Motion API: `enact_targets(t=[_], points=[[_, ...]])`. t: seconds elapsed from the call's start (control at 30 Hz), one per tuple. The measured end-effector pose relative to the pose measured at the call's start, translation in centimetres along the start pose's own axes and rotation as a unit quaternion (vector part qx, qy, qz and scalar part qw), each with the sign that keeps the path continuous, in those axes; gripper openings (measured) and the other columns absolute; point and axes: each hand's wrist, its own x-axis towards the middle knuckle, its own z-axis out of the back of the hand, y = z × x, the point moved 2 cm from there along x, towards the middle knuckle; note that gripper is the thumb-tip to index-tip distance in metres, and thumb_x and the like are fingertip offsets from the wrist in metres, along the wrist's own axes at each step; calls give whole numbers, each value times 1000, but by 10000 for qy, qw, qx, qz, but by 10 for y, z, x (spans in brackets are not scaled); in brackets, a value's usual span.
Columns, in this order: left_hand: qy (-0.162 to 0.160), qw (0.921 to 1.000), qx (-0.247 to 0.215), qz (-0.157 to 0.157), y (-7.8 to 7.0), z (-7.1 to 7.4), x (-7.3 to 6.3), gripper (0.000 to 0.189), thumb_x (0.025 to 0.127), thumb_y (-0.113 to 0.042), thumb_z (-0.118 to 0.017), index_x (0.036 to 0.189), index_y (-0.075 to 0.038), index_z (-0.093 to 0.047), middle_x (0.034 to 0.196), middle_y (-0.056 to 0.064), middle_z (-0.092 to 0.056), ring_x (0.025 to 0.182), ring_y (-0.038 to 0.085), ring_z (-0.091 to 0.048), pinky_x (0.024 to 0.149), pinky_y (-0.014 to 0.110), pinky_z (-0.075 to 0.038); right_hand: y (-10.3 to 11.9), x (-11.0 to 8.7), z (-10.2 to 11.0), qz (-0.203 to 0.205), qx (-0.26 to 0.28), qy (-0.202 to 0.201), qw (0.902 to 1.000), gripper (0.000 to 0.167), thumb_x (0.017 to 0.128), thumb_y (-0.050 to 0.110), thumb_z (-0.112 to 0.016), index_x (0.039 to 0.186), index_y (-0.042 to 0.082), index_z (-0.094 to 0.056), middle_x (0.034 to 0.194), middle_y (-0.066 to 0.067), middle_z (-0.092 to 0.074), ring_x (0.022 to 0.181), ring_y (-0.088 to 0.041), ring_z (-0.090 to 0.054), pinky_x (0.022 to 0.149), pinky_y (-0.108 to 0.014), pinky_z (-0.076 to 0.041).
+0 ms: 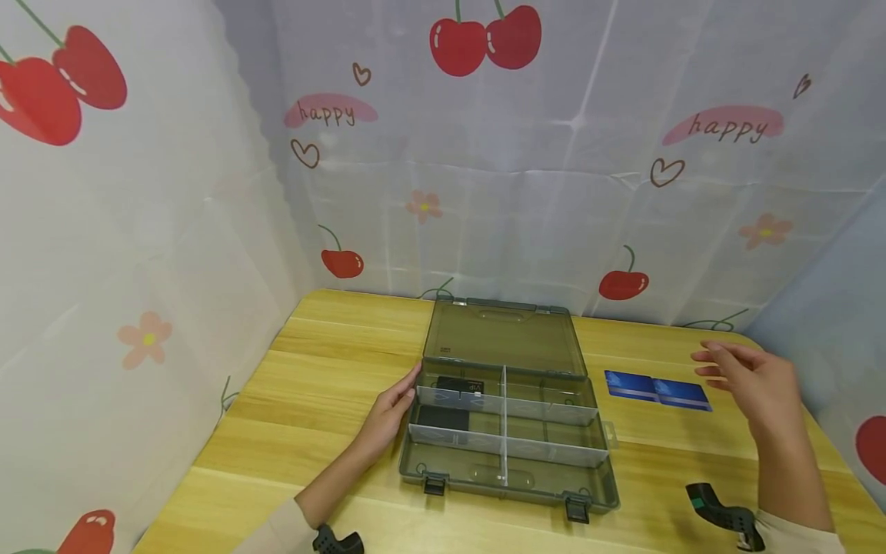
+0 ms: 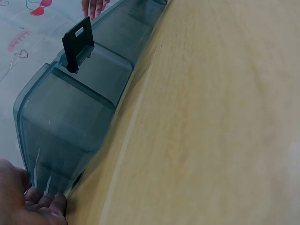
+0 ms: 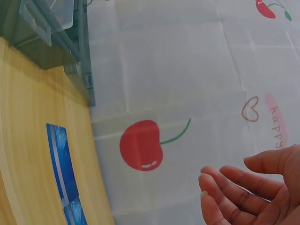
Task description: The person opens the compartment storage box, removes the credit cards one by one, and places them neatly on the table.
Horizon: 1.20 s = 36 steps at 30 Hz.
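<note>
Nearest: box (image 1: 522, 496), on the bench (image 1: 311, 377), just right of left hand (image 1: 382, 421). Latches (image 1: 434, 485) on its front face the person, hanging down, nearer than that hand. Box long axis runs left to right, away from left hand, slight skew.

Left hand: straight fingers laid against the box's left wall, no wrap visible. My read: steadying.

Dividers (image 1: 477, 440) split the box into six cells. One black card (image 1: 443, 418) lies in the middle-left cell, just right of left hand; VIP card (image 1: 451, 384) sits in the back-left one, past the first divider.

Two blue cards (image 1: 681, 395) flat on the bench, just left of right hand (image 1: 764, 388) and below its fingertips. End to end, blue side up; can't tell if the ends overlap. Long axis left to right, right end toward right hand and angled slightly nearer the person.

Right hand: thumb and fingers apart, loosely bent, nothing held, up off the bench. Step looks like the reach stage, no card picked up. Next move, as I judge it, calls for dropping the fingertips and lifting a card edge; thin and flat, could slide.

Farthest: lid (image 1: 505, 338) folded back beyond left hand, then cloth (image 1: 498, 223) past both hands.
</note>
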Motion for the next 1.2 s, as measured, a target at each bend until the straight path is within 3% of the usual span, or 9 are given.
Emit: enact_targets(t=[0.37, 0.67, 0.83, 1.07, 1.2], points=[[52, 10000, 19, -14, 0, 1, 1, 49, 111, -14, -42, 158, -7, -33, 165, 6, -28, 153, 24, -19, 122, 43, -18, 17, -7, -10, 325, -386, 73, 9987, 30, 104, 36, -56, 124, 17, -68, 89, 26, -71, 76, 1, -71, 65, -11, -54], [56, 10000, 61, -3, 0, 1, 2, 48, 111, -14, -41, 159, -9, -33, 165, 5, -28, 153, 26, -19, 122, 43, -17, 22, -10, -29, 508, -1000, 207, 9935, 54, 107, 36, -51, 136, -8, -58, 91, 28, -67, 78, 1, -69, 66, -12, -54], [48, 10000, 17, -42, 0, 1, 2, 48, 111, -13, -40, 158, -7, -34, 165, 7, -28, 153, 27, -19, 123, 45, -17, 26, -15, -40, 637, -1045, 312, 9920, 54, 107, 35, -50, 137, -9, -57, 93, 24, -69, 79, -2, -71, 66, -13, -55], [28, 10000, 18, 26, -1, 0, 0, 48, 111, -12, -41, 158, -8, -35, 165, 5, -28, 153, 25, -20, 123, 43, -18, 39, -23, -54, 699, -1168, 564, 9891, 53, 108, 38, -49, 137, -5, -59, 102, 4, -76, 81, -2, -71, 69, -15, -57], [39, 10000, -32, 16, 0, 0, 0, 48, 111, -12, -41, 158, -8, -34, 165, 6, -28, 153, 26, -19, 122, 44, -18, 45, -26, -62, 723, -1090, 680, 9891, 53, 107, 38, -50, 138, -4, -59, 104, -1, -76, 80, -2, -71, 70, -16, -57]])
